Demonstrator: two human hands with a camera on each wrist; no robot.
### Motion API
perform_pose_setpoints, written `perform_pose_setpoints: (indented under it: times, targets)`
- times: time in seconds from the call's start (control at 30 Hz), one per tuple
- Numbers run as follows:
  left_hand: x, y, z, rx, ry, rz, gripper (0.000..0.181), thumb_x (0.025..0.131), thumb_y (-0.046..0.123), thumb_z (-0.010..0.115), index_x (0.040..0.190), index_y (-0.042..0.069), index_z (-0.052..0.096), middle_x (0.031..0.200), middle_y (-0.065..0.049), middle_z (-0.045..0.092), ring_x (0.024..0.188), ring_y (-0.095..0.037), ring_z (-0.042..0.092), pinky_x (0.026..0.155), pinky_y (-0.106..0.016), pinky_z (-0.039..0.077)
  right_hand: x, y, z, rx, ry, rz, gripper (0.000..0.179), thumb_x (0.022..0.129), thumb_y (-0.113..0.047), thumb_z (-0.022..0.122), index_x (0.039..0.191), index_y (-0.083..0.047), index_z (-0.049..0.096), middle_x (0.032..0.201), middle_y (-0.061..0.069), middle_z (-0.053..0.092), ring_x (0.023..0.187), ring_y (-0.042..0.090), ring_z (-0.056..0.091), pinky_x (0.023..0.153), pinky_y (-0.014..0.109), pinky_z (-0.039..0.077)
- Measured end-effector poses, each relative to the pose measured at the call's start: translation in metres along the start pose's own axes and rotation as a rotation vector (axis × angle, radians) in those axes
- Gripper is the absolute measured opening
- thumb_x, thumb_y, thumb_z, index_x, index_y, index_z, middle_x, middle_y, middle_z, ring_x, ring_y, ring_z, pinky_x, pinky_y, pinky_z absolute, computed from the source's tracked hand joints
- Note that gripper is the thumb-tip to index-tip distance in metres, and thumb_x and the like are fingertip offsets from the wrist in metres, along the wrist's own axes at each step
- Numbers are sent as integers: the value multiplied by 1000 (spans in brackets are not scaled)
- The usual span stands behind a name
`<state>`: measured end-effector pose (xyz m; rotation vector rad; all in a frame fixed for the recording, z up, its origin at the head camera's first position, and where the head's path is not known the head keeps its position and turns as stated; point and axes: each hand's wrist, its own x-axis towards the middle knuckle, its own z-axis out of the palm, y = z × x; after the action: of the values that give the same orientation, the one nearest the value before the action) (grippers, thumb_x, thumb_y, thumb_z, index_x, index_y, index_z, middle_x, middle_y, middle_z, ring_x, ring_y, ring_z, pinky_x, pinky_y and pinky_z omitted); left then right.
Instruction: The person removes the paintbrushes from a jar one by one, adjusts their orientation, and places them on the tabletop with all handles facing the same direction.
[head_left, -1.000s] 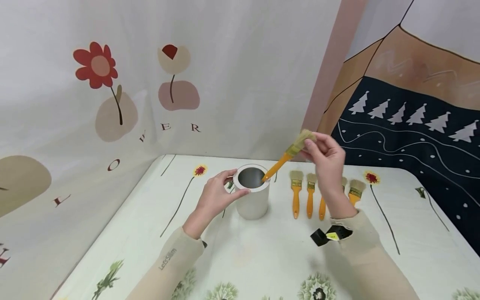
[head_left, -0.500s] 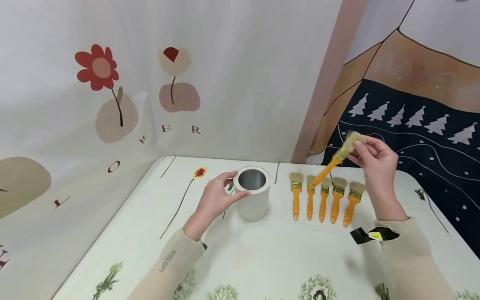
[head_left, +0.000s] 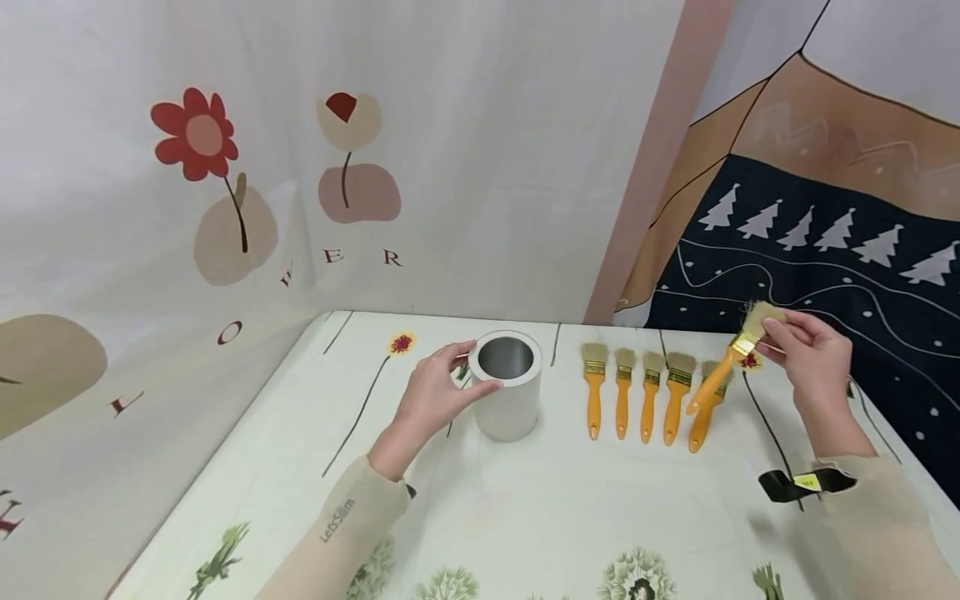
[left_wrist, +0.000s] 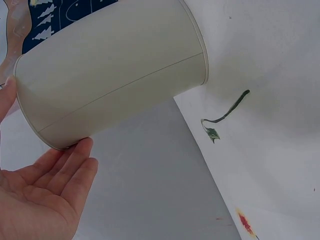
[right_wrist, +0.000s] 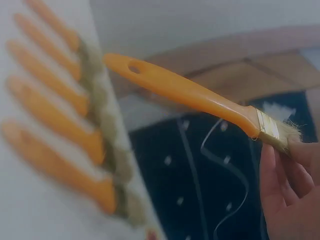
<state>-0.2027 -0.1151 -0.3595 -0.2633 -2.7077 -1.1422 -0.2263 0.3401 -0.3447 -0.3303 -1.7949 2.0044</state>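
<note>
My left hand (head_left: 433, 393) holds the upright white cylindrical container (head_left: 507, 412) at its rim, thumb on the near side and fingers on the far side. The container's mouth is open and its grey inside shows; the bottom is hidden. In the left wrist view the fingertips (left_wrist: 82, 150) touch the rim of the container (left_wrist: 115, 70). At the right, my right hand (head_left: 819, 360) pinches a paintbrush (head_left: 718, 377) by its pale bristles, orange handle pointing down and left. This brush hangs over the rightmost of several similar paintbrushes (head_left: 678, 396) lying in a row.
A white table (head_left: 555, 517) with printed flowers bears everything. Behind it hangs a pale curtain (head_left: 480, 167) with flower prints and letters, and a dark cloth (head_left: 825, 258) with white trees stands at the right. The row of brushes lies right of the container.
My right hand has carried the paintbrush from the container's mouth rightward, over the row, and lowered it toward the row's right end. My left hand and the container have stayed in place.
</note>
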Motion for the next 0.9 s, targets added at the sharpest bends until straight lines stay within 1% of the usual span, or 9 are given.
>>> perform_pose_setpoints:
  times: [0.3,0.37,0.47,0.53,0.6,0.67,0.73,0.8,0.9]
  targets:
    - [0,0,1,-2,2,10,76,75,39,87,138,10,59,135,-10,66,118,-27,67,100,-43,53,16,34,-31,-141,17,158,13,94,-14,68,93,-26,64,66,-25,68,58,-5,65,54,13,55]
    - [1,0,1,-3,2,11,76,74,39,87,138,10,59,134,-10,66,118,-27,67,100,-43,53,22,46,-41,-159,2,165,11,89,-23,74,92,-28,65,66,-25,68,58,-5,66,54,14,55]
    - [1,1,1,-7,3,10,75,74,39,87,138,10,59,134,-10,66,118,-27,67,100,-43,53,27,56,-50,-186,-19,185,10,90,-23,74,91,-28,65,66,-24,68,58,-4,66,55,15,56]
    - [1,1,1,-6,3,11,75,74,39,87,138,10,59,134,-10,66,118,-27,67,99,-43,53,29,61,-53,-246,-43,189,12,92,-22,72,89,-31,63,65,-26,66,58,-5,65,56,14,56]
    - [1,1,1,-6,2,8,76,74,39,87,138,10,59,134,-10,66,118,-27,67,99,-43,53,29,62,-53,-318,-51,210,16,97,-16,63,89,-30,59,64,-27,63,58,-5,64,57,14,56]
    - [1,0,1,-6,5,6,75,74,39,87,138,10,59,134,-10,66,118,-27,67,99,-43,54,31,67,-54,-387,-66,219,15,98,-19,61,89,-31,59,64,-29,60,58,-7,63,57,14,55]
    - [1,0,0,-7,5,7,75,74,39,87,138,10,59,134,-10,66,118,-27,67,99,-43,54,33,72,-55,-467,-72,241,3,99,-22,60,97,-24,60,64,-30,57,58,-8,62,57,14,55]
    - [1,0,0,-9,5,10,75,75,38,87,138,10,59,134,-10,66,118,-27,67,99,-43,54,35,77,-57,-539,-81,255,20,100,-23,57,114,-10,63,64,-30,52,58,-9,59,56,13,54]
    - [1,0,1,-8,1,14,75,75,38,87,138,9,59,134,-10,66,119,-27,67,100,-43,53,36,83,-57,-632,-85,259,45,102,-21,54,135,10,51,64,-29,49,57,-11,57,55,13,53]
